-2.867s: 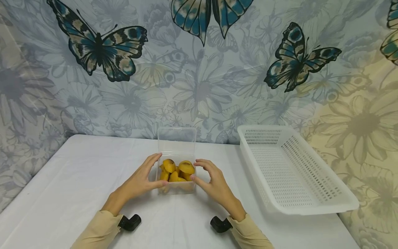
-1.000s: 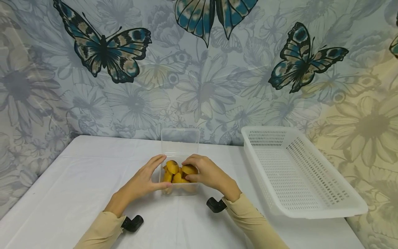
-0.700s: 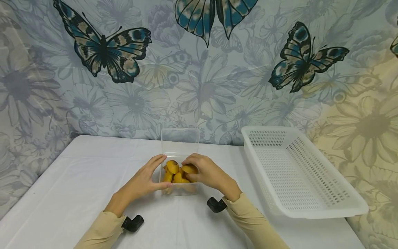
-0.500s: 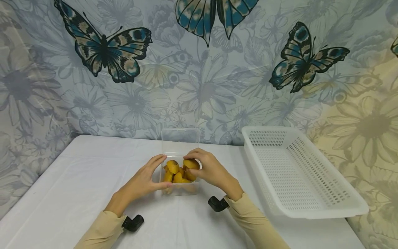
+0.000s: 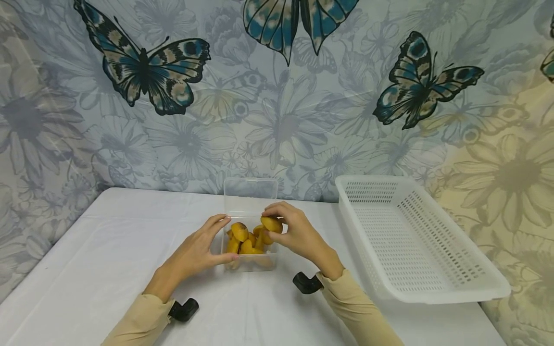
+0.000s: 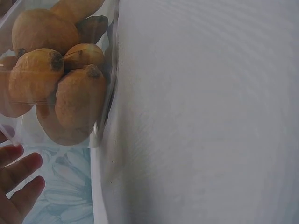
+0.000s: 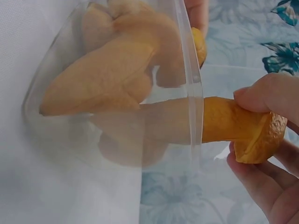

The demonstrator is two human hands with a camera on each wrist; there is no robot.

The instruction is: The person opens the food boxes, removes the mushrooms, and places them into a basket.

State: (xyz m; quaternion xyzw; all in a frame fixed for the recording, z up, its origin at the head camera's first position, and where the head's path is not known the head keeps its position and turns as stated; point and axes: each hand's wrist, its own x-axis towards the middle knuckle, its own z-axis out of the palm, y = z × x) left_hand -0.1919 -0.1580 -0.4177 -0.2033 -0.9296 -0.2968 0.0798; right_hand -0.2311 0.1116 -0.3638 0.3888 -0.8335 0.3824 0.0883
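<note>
A clear plastic box (image 5: 248,263) with several yellow mushrooms (image 5: 239,231) in it stands on the white-covered table. At its left side, my left hand (image 5: 195,252) holds it, thumb at the front wall and fingers at the back corner. My right hand (image 5: 298,235) pinches one mushroom (image 5: 271,224) by the cap, over the box's right side. In the right wrist view the stem of this mushroom (image 7: 219,119) is still partly within the box. The left wrist view shows more mushrooms (image 6: 79,100) through the clear wall, the left fingers (image 6: 28,165) near its corner.
The box's clear lid (image 5: 251,194) stands raised at the back. A large white perforated basket (image 5: 415,240) sits to the right. Behind the table (image 5: 108,230) hangs a butterfly-patterned cloth (image 5: 277,125). A black wrist camera (image 5: 183,310) sits at each cuff.
My right hand has closed on a mushroom's cap and lifted it up and slightly right, partly out of the box. The left hand stays on the box.
</note>
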